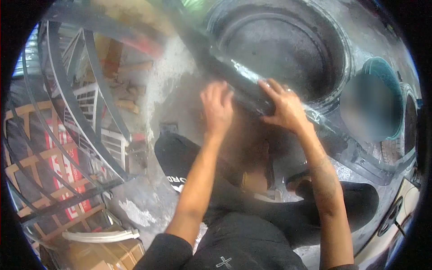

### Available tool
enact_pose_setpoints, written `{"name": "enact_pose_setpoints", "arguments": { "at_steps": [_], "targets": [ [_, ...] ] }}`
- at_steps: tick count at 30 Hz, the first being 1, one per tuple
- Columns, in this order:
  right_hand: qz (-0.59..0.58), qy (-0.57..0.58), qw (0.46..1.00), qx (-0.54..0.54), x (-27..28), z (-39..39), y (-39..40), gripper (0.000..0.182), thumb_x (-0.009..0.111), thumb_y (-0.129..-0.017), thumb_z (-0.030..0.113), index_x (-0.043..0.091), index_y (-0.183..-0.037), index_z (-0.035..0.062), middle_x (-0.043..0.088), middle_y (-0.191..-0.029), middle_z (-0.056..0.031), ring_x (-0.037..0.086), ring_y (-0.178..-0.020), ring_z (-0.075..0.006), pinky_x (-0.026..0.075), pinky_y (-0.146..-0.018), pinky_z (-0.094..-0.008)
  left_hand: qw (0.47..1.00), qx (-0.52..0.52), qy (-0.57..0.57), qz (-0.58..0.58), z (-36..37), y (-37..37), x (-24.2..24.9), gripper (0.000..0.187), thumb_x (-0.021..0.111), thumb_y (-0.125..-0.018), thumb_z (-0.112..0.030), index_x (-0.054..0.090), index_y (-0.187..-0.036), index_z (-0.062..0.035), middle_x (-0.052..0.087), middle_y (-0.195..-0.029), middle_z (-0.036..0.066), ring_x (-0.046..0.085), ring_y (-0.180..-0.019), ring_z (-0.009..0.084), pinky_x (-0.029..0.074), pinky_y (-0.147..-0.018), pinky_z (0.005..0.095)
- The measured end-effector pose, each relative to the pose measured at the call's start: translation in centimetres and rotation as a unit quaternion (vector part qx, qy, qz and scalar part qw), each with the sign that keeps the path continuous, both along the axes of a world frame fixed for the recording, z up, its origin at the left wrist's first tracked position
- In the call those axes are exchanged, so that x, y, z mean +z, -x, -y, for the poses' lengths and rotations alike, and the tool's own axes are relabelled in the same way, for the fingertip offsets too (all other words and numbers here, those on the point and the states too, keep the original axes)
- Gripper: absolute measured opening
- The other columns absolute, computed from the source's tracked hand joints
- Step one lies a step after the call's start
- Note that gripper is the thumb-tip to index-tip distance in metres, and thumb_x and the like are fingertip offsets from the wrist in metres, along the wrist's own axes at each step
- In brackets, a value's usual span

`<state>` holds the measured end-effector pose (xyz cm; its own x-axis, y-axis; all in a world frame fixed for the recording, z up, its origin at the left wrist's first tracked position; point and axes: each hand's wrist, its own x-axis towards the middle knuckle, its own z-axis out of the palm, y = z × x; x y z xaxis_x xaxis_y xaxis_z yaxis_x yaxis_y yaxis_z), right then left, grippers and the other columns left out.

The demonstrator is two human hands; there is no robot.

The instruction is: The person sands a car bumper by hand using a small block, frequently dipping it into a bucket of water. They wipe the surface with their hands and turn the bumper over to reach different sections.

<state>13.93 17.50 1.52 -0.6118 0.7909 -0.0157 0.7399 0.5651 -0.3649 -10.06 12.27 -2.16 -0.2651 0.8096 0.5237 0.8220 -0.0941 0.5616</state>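
While both forearms reach forward over the lap, the right hand [288, 105] spans a long dark wet piece [246, 90], fingers across the top, thumb along the near side, so clasped on it; a ring shows on one finger. Left hand [217, 108] is at the near edge of the same piece, fingers bent, back of the hand up; blurred there, cannot tell whether it grips or only touches. Piece runs diagonally from upper middle toward lower right, in front of a wide round black tub [345, 49], overlapping its near rim in view; shiny wet streaks along its top. Right of the tub, teal bucket [372, 66], its inside blurred; tire tread [389, 150] just beside the bucket. Left side: metal rack [56, 67] with curved dark bars, red-and-white printed box [67, 166] behind the bars, cardboard box [110, 253] lower down. Floor [164, 67] grey and stained. Person sits low, legs bent, black trousers [177, 146] with white lettering. Lower right, pale panel [407, 198] with a black oval part
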Motion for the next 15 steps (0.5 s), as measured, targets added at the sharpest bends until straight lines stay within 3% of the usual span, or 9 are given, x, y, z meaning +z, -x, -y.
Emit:
{"name": "enact_pose_setpoints", "arguments": {
  "at_steps": [2,3,6,8,10,14,15],
  "targets": [
    [-0.069,0.0,0.998,0.006,-0.8,-0.6,-0.3,0.116,0.096,-0.066,0.035,0.038,-0.166,0.0228,0.05,-0.161,-0.0185,0.061,-0.129,-0.0494,0.052,-0.109,-0.0518,1.0,-0.013,-0.001,-0.018,-3.1,4.0,0.5,0.019,0.075,-0.093,-0.013,0.07,-0.11,-0.0036,0.068,-0.113,0.014,0.062,-0.112,0.0347,0.042,-0.104,0.0477],
    [-0.047,-0.006,0.999,-0.009,-0.4,-0.2,0.0,0.115,0.097,-0.064,0.034,0.041,-0.165,0.0233,0.051,-0.16,-0.0182,0.06,-0.131,-0.052,0.052,-0.11,-0.052,1.0,0.019,-0.013,-0.015,-4.4,5.6,0.6,0.02,0.076,-0.093,-0.014,0.071,-0.108,-0.0033,0.067,-0.112,0.015,0.062,-0.112,0.0346,0.043,-0.102,0.0468],
    [-0.08,0.013,0.997,-0.004,-0.9,-0.6,0.0,0.115,0.096,-0.064,0.033,0.042,-0.164,0.0234,0.051,-0.16,-0.018,0.059,-0.131,-0.0547,0.052,-0.11,-0.0526,0.999,0.038,-0.025,-0.012,-3.0,3.0,-0.3,0.021,0.077,-0.093,-0.015,0.072,-0.109,-0.0035,0.067,-0.113,0.015,0.062,-0.111,0.0344,0.044,-0.101,0.0466],
    [-0.054,0.014,0.998,-0.009,-0.3,-1.0,0.2,0.115,0.096,-0.064,0.033,0.041,-0.165,0.0238,0.051,-0.16,-0.0182,0.061,-0.13,-0.0532,0.052,-0.109,-0.053,1.0,-0.004,0.016,-0.017,-0.5,1.1,-0.6,0.024,0.078,-0.093,-0.016,0.071,-0.112,-0.0041,0.068,-0.116,0.015,0.061,-0.113,0.0345,0.044,-0.101,0.0473],
    [-0.041,0.007,0.999,-0.008,-0.2,-0.5,0.2,0.117,0.096,-0.063,0.033,0.041,-0.165,0.025,0.051,-0.16,-0.018,0.06,-0.131,-0.0535,0.052,-0.11,-0.0532,0.998,-0.045,-0.009,-0.044,-2.5,4.1,-0.3,0.021,0.076,-0.094,-0.015,0.071,-0.112,-0.0049,0.068,-0.116,0.015,0.06,-0.114,0.0351,0.044,-0.102,0.0471],
    [-0.066,0.007,0.998,-0.005,-0.7,-0.5,0.0,0.117,0.096,-0.062,0.033,0.041,-0.165,0.0248,0.051,-0.16,-0.0186,0.059,-0.132,-0.0531,0.052,-0.111,-0.0531,0.995,0.08,-0.034,-0.042,-4.0,3.8,-1.6,0.028,0.072,-0.098,-0.016,0.061,-0.118,0.0007,0.063,-0.117,0.017,0.058,-0.114,0.0365,0.041,-0.1,0.0518],
    [-0.066,0.002,0.998,-0.005,-0.4,-0.6,0.1,0.117,0.096,-0.062,0.033,0.041,-0.165,0.0248,0.051,-0.16,-0.0186,0.059,-0.132,-0.0531,0.052,-0.111,-0.0531,0.998,0.044,-0.001,-0.038,-2.2,1.6,-1.3,0.028,0.071,-0.098,-0.017,0.06,-0.118,0.0008,0.061,-0.118,0.018,0.058,-0.114,0.0367,0.041,-0.1,0.0526]
  ]
}}
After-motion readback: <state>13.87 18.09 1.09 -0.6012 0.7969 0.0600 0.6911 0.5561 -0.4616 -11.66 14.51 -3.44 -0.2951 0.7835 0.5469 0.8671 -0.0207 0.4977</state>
